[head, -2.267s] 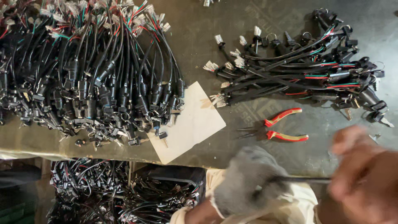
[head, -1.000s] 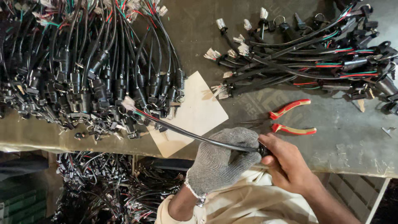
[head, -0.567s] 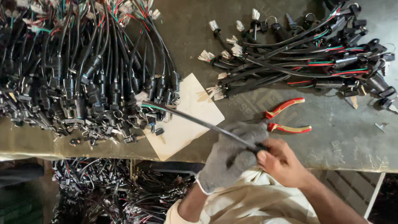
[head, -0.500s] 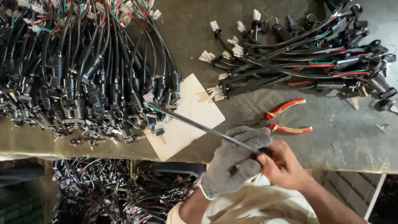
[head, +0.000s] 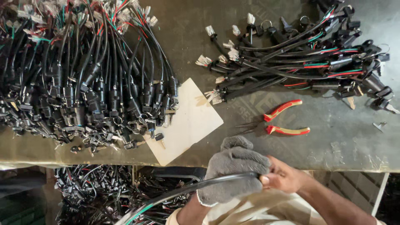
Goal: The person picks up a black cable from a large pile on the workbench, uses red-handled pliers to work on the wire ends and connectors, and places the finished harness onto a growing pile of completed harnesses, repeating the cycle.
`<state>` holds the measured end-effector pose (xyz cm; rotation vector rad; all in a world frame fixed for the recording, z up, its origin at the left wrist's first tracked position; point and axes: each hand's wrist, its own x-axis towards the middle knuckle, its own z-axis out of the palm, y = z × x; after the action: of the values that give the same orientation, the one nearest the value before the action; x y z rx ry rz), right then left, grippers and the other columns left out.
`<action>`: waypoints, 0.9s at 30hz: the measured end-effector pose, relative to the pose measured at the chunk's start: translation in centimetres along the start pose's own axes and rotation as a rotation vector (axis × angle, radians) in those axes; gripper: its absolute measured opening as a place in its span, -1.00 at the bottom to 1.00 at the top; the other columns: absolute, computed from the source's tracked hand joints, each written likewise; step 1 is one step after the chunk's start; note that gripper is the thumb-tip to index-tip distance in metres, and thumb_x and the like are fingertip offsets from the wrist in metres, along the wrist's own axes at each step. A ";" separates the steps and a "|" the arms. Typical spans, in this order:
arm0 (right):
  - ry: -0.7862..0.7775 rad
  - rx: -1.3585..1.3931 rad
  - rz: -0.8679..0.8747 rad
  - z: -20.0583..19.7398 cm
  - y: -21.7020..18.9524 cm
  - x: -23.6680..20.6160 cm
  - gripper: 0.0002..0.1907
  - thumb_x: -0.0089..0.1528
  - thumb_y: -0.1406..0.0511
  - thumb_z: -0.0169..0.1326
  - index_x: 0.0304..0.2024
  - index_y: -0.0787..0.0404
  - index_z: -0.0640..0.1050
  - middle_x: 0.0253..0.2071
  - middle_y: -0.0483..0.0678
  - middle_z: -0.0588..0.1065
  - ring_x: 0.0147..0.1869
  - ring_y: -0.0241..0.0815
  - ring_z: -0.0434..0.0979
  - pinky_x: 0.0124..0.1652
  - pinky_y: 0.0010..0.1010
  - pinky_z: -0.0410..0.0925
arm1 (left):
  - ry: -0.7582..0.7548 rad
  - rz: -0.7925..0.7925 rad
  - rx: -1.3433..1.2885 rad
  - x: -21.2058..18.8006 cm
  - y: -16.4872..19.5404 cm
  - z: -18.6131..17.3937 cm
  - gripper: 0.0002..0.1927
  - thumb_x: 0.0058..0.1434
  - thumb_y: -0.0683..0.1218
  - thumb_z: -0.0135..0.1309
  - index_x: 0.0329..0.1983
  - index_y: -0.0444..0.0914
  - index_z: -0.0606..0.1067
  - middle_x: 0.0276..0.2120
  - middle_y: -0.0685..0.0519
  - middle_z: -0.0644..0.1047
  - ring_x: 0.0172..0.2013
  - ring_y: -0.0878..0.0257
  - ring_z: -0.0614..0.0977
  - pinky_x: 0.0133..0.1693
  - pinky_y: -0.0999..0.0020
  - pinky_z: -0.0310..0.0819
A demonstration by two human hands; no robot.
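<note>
Black sheathed cable [head: 196,187] now sags below the table edge [head: 333,164]; half a second ago I saw it stretched up over the white card [head: 187,121]. My grey-gloved left hand [head: 233,171] wraps it; bare right hand [head: 285,177] pinches its end. Red-handled pliers [head: 285,118] lie untouched, so pulling looks finished.

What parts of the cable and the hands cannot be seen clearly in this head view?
- Cable: its far end is cut off by the bottom edge.
- Left hand: covered by a grey glove; its fingers hide the cable inside.
- Right hand: its fingertips are hidden behind the glove.
- Wire heap: cut off by the left and top edges.
</note>
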<state>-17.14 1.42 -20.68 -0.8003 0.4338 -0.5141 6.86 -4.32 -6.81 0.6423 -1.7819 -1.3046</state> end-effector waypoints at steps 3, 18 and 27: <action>-0.039 0.125 -0.206 0.7 0.8 1.4 -0.46 0.36 0.00 0.08 0.06 0.36 0.47 -0.13 -0.07 0.48 -0.12 -0.24 0.43 -0.14 -0.38 0.37 | 0.111 -0.119 -0.110 -0.2 -0.5 0.6 -0.84 0.25 -0.10 0.23 -0.14 -0.23 0.62 -0.14 0.03 0.65 -0.02 0.16 0.60 0.19 0.26 0.40; 0.688 -1.720 -0.274 4.8 -13.6 3.5 -0.14 -0.01 -0.24 0.15 0.16 0.14 0.43 0.14 0.12 0.35 0.18 0.24 0.30 0.11 0.13 0.15 | 0.485 -0.464 -0.326 -1.1 -1.7 1.0 -0.63 0.47 -0.13 -0.05 0.30 -0.32 0.39 -0.04 -0.11 0.50 -0.15 0.22 0.48 -0.11 0.39 0.43; 0.819 -1.657 -0.128 0.1 -12.9 1.6 -0.44 0.09 -0.08 0.19 -0.01 0.09 0.53 -0.03 -0.10 0.48 0.06 -0.07 0.43 0.06 0.02 0.15 | 0.248 -0.065 -0.039 0.6 1.2 -0.1 -0.85 0.46 -0.16 0.00 0.00 -0.34 0.43 -0.03 -0.09 0.53 -0.01 0.18 0.54 -0.03 0.33 0.52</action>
<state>-19.27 -7.11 -11.03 -2.2097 1.6705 -0.5204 6.72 -4.44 -5.47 0.8088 -1.5426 -1.2415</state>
